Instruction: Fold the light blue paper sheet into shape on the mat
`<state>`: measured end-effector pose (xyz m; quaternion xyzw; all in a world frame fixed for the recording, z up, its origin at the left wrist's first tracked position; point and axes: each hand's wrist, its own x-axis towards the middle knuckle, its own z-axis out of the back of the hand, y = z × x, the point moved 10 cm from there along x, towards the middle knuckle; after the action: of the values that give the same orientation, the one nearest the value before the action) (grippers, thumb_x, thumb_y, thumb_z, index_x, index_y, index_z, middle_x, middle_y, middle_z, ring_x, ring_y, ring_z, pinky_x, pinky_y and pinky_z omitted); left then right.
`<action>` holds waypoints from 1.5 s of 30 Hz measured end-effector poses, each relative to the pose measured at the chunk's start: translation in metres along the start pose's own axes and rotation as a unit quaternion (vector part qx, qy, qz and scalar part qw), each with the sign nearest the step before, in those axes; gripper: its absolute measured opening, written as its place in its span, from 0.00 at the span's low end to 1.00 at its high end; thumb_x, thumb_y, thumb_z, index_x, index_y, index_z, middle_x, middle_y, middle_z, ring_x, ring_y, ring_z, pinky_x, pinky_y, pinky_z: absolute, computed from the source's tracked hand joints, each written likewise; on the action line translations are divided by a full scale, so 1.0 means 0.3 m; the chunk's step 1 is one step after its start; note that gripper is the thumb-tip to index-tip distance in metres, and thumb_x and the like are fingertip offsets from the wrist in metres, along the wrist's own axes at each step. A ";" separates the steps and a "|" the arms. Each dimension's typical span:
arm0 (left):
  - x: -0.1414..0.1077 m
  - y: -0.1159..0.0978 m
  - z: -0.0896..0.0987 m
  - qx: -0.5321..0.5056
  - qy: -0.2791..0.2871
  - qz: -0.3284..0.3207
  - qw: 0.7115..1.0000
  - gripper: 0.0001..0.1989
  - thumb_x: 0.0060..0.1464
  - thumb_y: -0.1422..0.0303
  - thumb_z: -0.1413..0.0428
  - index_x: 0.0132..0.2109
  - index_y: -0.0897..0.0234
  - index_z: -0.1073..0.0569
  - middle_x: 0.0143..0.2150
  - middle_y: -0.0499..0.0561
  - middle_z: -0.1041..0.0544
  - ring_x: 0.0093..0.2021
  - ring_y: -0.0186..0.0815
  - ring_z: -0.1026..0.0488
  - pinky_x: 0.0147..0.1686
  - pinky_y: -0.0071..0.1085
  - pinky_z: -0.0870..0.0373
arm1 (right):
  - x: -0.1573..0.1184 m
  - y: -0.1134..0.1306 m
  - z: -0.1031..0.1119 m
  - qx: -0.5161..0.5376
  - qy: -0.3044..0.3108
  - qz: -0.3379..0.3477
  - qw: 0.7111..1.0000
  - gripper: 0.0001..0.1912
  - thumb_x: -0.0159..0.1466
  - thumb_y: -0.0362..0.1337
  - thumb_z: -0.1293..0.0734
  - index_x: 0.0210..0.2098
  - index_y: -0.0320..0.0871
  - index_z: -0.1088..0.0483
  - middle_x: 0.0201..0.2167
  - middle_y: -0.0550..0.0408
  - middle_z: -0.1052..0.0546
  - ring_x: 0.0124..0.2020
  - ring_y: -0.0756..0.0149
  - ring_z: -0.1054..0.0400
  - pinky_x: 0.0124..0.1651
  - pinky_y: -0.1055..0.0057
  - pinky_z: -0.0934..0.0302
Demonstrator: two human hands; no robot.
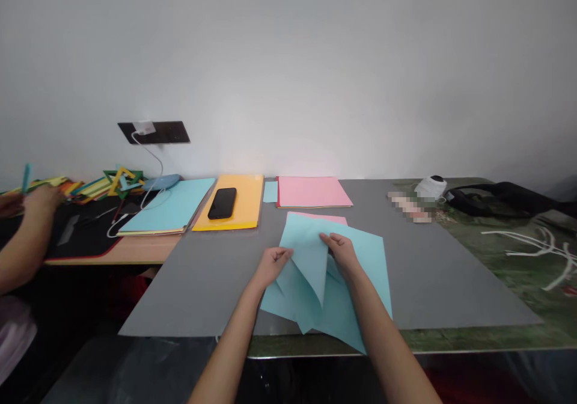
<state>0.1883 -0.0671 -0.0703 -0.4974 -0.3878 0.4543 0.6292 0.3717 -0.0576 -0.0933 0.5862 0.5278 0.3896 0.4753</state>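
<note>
Covering most of the middle of the frame, a gray mat on the green counter. Light-blue paper lower center on the mat, partly raised and bent; one sheet or more, cannot tell. Its lower right corner reaches about to the counter's front edge; a pink sheet shows from under its top.

Left of center: blue stack, then yellow stack. Pink stack upper center, above the working area.

Left hand at the paper's left part, right hand near its upper middle. Black phone on the yellow stack, clear of the work.

Fingers of both hands closed in narrow pinches on the light-blue paper; between them a flap hangs to a point.

Judgement on handling: pinch lightly and keep tension even, since thin paper probably creases or tears if pulled unequally. Right forearm lies over the paper's right half; better lifted, to avoid stray wrinkles. Drawing the lower corner inward would give it firmer backing.
</note>
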 end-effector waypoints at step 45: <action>-0.015 0.063 0.140 -0.173 -0.206 0.008 0.963 0.20 0.43 0.58 0.45 0.38 0.71 0.26 0.27 0.54 0.23 0.30 0.37 0.28 0.27 0.28 0.33 | -0.079 0.011 -0.180 -0.138 0.211 -0.022 0.967 0.22 0.49 0.54 0.37 0.14 0.41 0.38 0.12 0.62 0.41 0.16 0.75 0.50 0.21 0.75 0.54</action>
<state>0.1440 -0.0581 -0.0802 -0.4976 -0.5773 0.4779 0.4367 0.3174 -0.0732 -0.0759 0.4071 0.5701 0.5634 0.4379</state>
